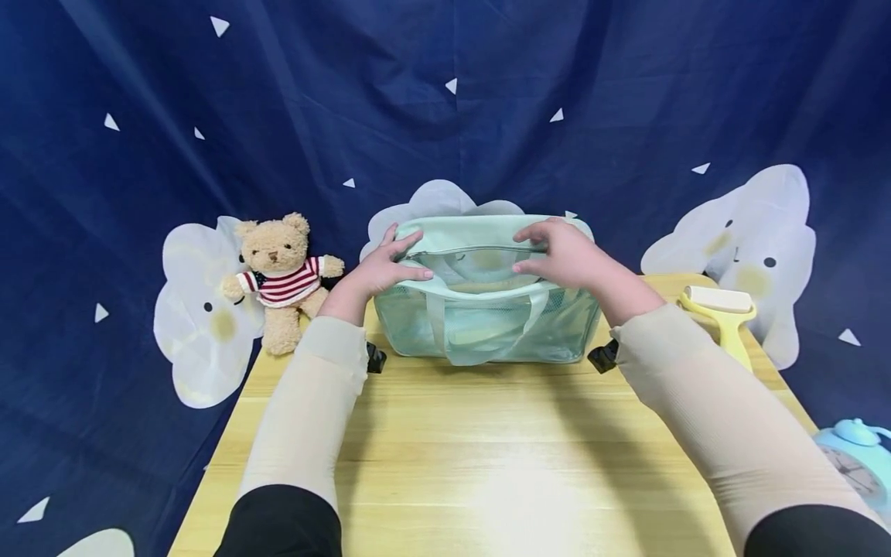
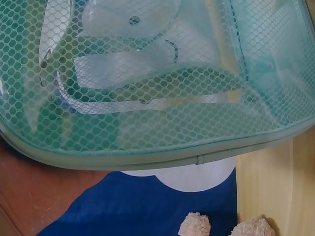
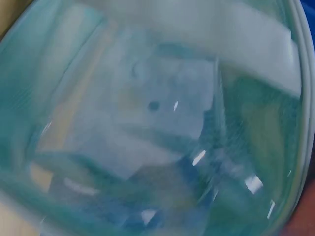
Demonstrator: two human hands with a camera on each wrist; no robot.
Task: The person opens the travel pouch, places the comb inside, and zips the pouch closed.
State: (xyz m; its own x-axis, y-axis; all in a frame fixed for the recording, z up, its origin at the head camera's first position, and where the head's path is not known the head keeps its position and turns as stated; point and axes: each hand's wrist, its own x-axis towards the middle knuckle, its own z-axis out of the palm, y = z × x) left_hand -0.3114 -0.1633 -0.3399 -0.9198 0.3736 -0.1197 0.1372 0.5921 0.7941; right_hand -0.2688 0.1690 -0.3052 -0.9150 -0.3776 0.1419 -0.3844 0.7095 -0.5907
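A see-through mint-green zip bag stands upright on the table, its top parted between the front and back rims. At the bag's left top corner rests my left hand, thumb on the front rim and other fingers spread toward the back rim. Over the right end of the opening is my right hand, its thumb and fingers apart with nothing seen between them. A strap handle hangs down the bag's front. In the left wrist view the bag's mesh end panel hides my left fingers; the right wrist view is blurred.
A teddy bear in a striped shirt sits at the table's back left. To the right lies a yellow-handled lint roller. A light-blue alarm clock is at the far right. Behind the wooden table hangs a dark-blue curtain.
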